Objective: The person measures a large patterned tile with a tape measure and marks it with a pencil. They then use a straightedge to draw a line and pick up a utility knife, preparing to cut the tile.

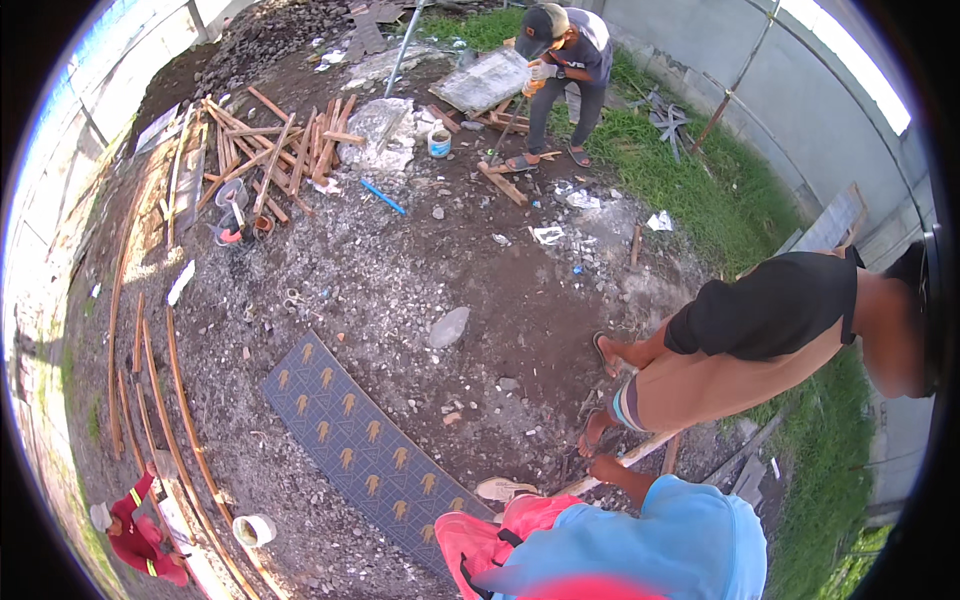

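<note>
My right hand [606, 467] appears closed around a pale, wood-like pole [640, 449] low in front of me; its fingers are small and partly hidden. My arm comes out of a light blue sleeve [668, 490]. My left hand is out of sight. Just left of the pole is a shoe [503, 488]. A long dark blue panel [345, 425] with tan figures lies on the gravel beside it. Near the pole's far end, a person in a black shirt [765, 305] leans forward.
At the top, a capped person [575, 60] in gloves holds a long tool. A pile of wooden boards [285, 150] lies upper left, with long timber strips [185, 410] below it. A person in red [135, 530] works near a white bucket [254, 530]. Concrete wall [690, 60] bounds the right.
</note>
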Motion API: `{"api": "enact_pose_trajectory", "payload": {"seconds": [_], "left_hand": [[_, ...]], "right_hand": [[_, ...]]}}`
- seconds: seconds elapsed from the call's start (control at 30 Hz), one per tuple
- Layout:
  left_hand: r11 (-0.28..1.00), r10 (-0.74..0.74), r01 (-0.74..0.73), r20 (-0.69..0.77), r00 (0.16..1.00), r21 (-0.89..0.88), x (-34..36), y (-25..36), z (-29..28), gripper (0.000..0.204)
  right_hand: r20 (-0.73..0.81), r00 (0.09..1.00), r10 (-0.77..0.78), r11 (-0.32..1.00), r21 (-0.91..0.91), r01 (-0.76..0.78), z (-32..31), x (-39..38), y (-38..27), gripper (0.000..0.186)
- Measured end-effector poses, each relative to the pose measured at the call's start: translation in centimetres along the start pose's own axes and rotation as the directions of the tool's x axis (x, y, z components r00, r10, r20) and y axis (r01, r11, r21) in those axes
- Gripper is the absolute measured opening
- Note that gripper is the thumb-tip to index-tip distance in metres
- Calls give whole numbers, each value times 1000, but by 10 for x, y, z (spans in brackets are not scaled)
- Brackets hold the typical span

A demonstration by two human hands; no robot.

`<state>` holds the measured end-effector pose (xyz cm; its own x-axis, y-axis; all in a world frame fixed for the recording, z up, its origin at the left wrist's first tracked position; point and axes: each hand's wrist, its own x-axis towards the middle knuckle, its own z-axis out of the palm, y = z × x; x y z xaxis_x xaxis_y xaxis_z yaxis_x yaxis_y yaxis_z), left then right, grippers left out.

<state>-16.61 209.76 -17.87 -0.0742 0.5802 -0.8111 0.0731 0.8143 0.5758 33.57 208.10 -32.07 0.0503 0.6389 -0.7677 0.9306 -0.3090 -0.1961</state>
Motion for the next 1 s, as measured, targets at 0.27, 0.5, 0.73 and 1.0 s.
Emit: {"api": "enact_pose_trajectory", "payload": {"seconds": [0.27, 0.5, 0.73, 1.0], "left_hand": [[959, 96, -135, 163, 982, 250, 66, 143, -16, 21], [897, 108, -206, 259, 960, 391, 140, 268, -33, 27], [789, 189, -377, 392, 900, 485, 169, 366, -99, 34], [449, 101, -375, 371, 923, 811, 205, 367, -131, 46]], "right_hand": [[101, 993, 60, 958, 272, -85, -5, 2, -46, 46], [-400, 916, -44, 914, 354, 198, -122, 79, -126, 34], [-415, 899, 138, 783, 601, 157, -285, 118, -162, 26], [-54, 922, 383, 208, 978, -29, -374, 97, -180, 24]]}}
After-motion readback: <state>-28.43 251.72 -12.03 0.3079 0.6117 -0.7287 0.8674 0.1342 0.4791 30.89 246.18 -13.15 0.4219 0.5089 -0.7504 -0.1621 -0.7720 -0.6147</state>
